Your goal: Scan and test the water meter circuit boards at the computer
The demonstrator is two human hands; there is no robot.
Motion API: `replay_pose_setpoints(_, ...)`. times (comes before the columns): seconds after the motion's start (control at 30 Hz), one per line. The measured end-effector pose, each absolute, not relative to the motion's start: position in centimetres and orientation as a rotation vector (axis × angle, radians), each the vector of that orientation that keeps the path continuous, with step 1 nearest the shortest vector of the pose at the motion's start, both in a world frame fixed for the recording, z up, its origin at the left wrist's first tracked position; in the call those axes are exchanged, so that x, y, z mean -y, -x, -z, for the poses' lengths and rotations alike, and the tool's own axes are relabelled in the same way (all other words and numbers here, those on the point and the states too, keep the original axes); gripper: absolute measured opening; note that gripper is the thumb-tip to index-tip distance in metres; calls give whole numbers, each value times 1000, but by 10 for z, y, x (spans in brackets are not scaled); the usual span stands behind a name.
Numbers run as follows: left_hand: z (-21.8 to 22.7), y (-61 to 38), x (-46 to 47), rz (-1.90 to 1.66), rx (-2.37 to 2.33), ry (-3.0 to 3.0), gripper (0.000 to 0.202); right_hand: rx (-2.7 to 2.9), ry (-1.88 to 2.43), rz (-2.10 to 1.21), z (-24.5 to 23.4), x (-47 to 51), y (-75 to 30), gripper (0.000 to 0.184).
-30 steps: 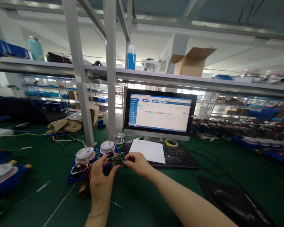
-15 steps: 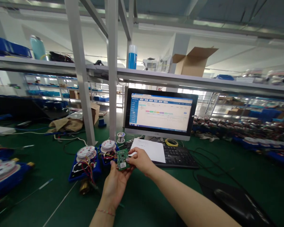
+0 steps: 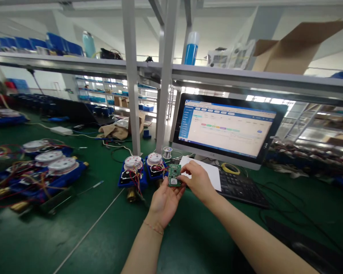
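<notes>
A small green circuit board (image 3: 174, 173) with a white label is held up between my two hands. My left hand (image 3: 166, 196) grips it at the left edge and lower side, thumb in front and fingers behind. From the right, my right hand (image 3: 198, 180) pinches the board's right edge between thumb and fingers. Just behind and left of the board sit two blue meter units, one nearer the board (image 3: 156, 167) and one further left (image 3: 133, 173), with white round tops and coloured wires. A white sheet of paper (image 3: 214, 177) lies behind my right hand.
A monitor (image 3: 225, 129) stands at the back, with a black keyboard (image 3: 242, 188) in front of it. Near it are a solder spool (image 3: 167, 153) and yellow tape (image 3: 230, 168). More meter units (image 3: 63, 167) lie at the left. A shelf (image 3: 246, 74) on metal posts runs overhead.
The view has turned left, so the bench things appear further right and more meter units show at the left. Both hands still hold the circuit board.
</notes>
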State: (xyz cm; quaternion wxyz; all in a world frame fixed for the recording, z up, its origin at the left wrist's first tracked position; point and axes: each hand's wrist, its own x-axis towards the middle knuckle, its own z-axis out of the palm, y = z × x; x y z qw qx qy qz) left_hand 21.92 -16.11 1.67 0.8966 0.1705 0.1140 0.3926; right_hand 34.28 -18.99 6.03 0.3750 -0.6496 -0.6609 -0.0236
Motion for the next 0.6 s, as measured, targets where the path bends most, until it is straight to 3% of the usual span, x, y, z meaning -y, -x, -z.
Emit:
replay_pose_setpoints(0.2,-14,-218,157,-854,-238,-350,31,1852,1634,134,-54,191,-338,12)
replay_pose_setpoints(0.6,-13,-222,159,-913,-281,-413,34,1845,1714,-22,-48,183,-327,12)
